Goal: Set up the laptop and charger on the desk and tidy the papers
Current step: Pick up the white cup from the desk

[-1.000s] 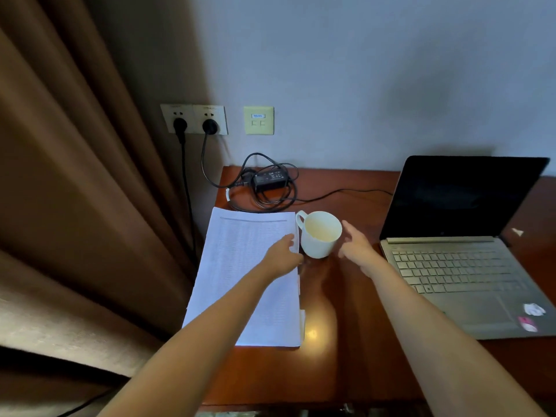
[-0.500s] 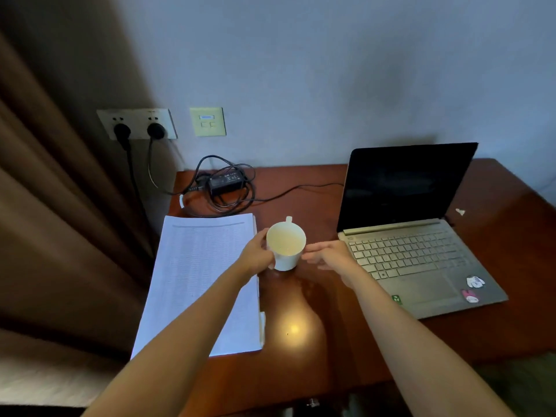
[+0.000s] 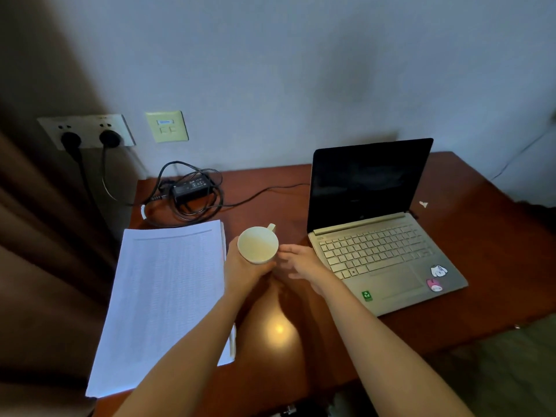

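An open silver laptop (image 3: 379,251) with a dark screen stands on the right of the wooden desk (image 3: 481,236). The black charger brick (image 3: 192,188) lies amid coiled cable at the back left, and its thin cord runs to the laptop. A stack of printed papers (image 3: 162,296) lies on the desk's left side. A white mug (image 3: 258,245) is raised between papers and laptop. My left hand (image 3: 243,272) grips it from below and the side. My right hand (image 3: 301,263) has straight fingers touching the mug's right side.
Two black plugs sit in the wall socket (image 3: 87,132) at the left, beside a pale network plate (image 3: 167,126). A brown curtain (image 3: 39,251) hangs along the desk's left edge. A small white scrap (image 3: 423,204) lies right of the laptop.
The mug has come off the desk into my left hand, which earlier rested on the papers. My right hand has stayed against the mug's right side. The view has shifted right.
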{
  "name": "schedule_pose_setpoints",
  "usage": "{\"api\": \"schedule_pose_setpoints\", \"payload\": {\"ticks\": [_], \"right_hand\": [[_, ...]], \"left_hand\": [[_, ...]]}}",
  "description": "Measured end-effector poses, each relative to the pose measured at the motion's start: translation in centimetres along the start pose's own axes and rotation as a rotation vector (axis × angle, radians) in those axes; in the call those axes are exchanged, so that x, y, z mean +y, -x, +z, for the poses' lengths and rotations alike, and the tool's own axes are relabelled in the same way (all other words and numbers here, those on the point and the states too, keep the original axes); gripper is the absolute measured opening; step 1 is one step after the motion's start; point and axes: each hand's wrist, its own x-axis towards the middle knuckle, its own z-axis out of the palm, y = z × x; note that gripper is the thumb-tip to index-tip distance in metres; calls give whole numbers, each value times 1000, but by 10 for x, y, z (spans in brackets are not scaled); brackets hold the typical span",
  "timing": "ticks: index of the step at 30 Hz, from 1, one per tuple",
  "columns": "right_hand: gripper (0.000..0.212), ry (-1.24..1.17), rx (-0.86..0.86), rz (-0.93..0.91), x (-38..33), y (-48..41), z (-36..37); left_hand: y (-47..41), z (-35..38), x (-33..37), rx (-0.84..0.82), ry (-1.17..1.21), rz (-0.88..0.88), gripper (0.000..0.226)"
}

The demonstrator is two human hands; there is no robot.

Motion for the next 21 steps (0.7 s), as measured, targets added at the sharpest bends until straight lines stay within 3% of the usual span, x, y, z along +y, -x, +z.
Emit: {"api": "schedule_pose_setpoints", "payload": {"ticks": [8, 14, 21], "right_hand": [[44, -47, 69, 30, 3, 1, -13], [61, -351, -4, 35, 0, 10, -35], [56, -595, 53, 60, 3, 22, -61]], "left_hand": [[-3, -6, 4, -155, -44, 47, 80], [-10, -6, 35, -341, 3, 186, 82], [-11, 16, 66, -499, -14, 244, 83]]}}
